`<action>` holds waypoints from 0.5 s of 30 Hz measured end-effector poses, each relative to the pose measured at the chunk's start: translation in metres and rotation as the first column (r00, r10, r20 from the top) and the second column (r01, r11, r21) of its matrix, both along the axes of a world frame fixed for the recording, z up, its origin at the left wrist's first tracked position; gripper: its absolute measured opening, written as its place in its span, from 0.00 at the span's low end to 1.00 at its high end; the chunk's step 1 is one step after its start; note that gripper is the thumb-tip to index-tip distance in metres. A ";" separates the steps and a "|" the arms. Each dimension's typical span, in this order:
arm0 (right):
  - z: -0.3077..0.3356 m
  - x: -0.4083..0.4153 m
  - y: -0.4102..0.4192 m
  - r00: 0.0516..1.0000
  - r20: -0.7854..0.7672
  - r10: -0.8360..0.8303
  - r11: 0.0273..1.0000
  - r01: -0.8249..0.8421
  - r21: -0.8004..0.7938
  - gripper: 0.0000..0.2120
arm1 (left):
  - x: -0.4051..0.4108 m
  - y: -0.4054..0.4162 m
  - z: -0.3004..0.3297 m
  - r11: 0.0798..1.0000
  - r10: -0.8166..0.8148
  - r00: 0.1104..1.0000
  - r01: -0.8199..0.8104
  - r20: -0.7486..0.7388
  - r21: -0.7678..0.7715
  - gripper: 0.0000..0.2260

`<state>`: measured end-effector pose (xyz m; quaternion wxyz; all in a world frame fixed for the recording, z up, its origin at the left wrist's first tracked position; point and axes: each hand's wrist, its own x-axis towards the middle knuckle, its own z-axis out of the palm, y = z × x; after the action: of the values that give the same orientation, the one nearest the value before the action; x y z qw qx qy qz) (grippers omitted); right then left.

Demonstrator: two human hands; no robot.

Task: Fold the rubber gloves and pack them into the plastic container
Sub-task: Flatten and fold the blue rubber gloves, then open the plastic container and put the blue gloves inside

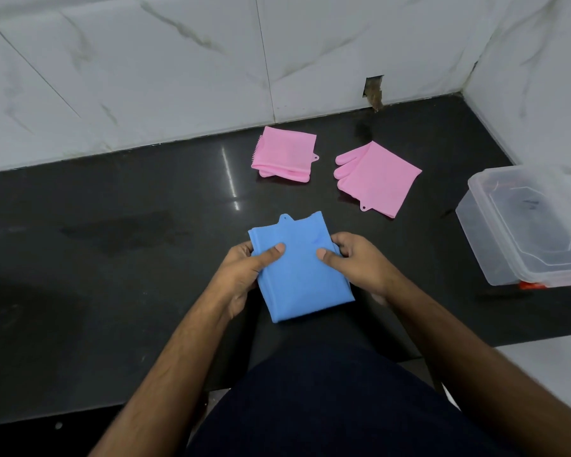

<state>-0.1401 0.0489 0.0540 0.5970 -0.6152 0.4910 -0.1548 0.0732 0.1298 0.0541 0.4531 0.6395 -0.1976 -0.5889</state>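
I have the blue glove (299,268) in both hands, held up just over the near edge of the table (112,242). My left hand (244,275) pinches its left side, thumb on top and the other fingers tucked under. My right hand (356,263) pinches the right side the same way. The glove looks soft and bendy, like thin rubber, and very light. I think it will flop and spring open if I let go, so I would hold it by the two side edges and press the fold flat. It may be a bit slippery too. It already looks folded, but I cannot tell how many layers there are, or if it is one glove or two. Its finger part is hidden under the fold. Farther back, near the wall, lies a folded pink glove (285,155). Just beside it, to the right, lies a second pink glove (378,178), flat, with its finger part showing. The plastic container (495,258) sits at the right edge of the table, open on top. Its far side is cut off by the picture. Something dark and a bit of red show through it, but I cannot make out what they are.
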 end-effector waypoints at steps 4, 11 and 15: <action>-0.007 0.026 -0.008 0.997 -0.070 0.021 0.990 -0.031 -0.136 0.09 | 0.015 0.000 -0.003 0.996 0.076 0.995 -0.073 0.069 -0.050 0.16; -0.041 0.046 -0.004 0.936 -0.347 0.051 0.870 -0.212 -0.445 0.13 | 0.018 0.010 -0.030 0.996 -0.058 0.709 -0.009 0.702 0.092 0.18; -0.037 0.043 0.001 0.903 -0.429 0.013 0.776 -0.280 -0.565 0.18 | 0.004 0.009 -0.026 0.996 -0.061 0.464 -0.035 0.884 0.087 0.37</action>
<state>-0.0971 0.0500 0.0168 0.2609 -0.8308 0.4746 -0.1284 0.0774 0.1392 0.0286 0.2506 0.8708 -0.3808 -0.1844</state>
